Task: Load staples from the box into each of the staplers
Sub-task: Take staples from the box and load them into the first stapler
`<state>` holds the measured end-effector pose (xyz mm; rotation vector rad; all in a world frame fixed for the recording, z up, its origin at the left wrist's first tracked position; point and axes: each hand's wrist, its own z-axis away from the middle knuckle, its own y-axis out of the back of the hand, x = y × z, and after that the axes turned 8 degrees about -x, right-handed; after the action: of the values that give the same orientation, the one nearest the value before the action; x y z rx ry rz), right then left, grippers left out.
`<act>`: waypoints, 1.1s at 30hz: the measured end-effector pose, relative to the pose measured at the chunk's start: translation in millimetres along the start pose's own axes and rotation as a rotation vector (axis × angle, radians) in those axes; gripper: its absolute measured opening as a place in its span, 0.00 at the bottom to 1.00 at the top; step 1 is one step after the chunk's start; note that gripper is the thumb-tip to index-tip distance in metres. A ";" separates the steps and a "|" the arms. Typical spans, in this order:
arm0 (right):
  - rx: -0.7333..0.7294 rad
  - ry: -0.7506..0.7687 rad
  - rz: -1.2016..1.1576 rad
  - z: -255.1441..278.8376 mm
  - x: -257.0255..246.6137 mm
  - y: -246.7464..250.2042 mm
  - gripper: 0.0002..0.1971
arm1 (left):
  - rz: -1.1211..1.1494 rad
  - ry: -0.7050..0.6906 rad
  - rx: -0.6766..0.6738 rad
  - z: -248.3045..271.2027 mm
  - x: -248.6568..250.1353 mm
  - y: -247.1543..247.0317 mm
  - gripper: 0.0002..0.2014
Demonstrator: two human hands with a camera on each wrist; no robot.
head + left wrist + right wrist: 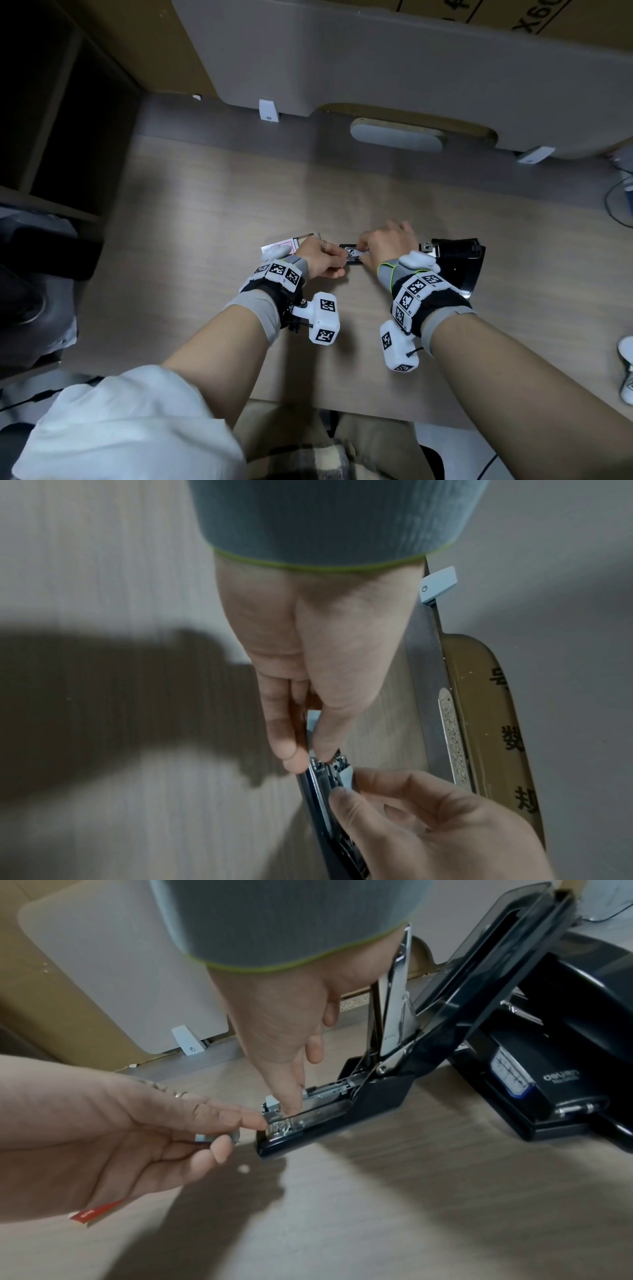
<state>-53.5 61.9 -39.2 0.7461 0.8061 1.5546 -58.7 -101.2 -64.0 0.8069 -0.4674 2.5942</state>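
Head view, left to right: staple box, white w/ pink print, lies on the wooden desk at center-left, partly hidden behind the left hand. Left hand is curled, thumb and forefinger pinching a small strip of staples at the front end of the open stapler. Right hand comes in from the right, fingers bent down onto the same metal channel, pinching there. Right-wrist view: stapler's black top arm is swung up and back, silver magazine exposed, base flat on desk. Far right, a second black stapler sits just behind it. Grey divider panel stands along the desk's far edge, upper frame.
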 end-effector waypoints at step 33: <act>-0.116 -0.059 -0.477 12.3 -2.9 16.9 0.22 | 0.012 -0.069 0.143 17.3 24.0 -3.1 0.16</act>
<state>-52.3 58.7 -18.4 0.4684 0.7751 1.1341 -67.5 -99.5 -35.6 0.9463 -0.3097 2.6410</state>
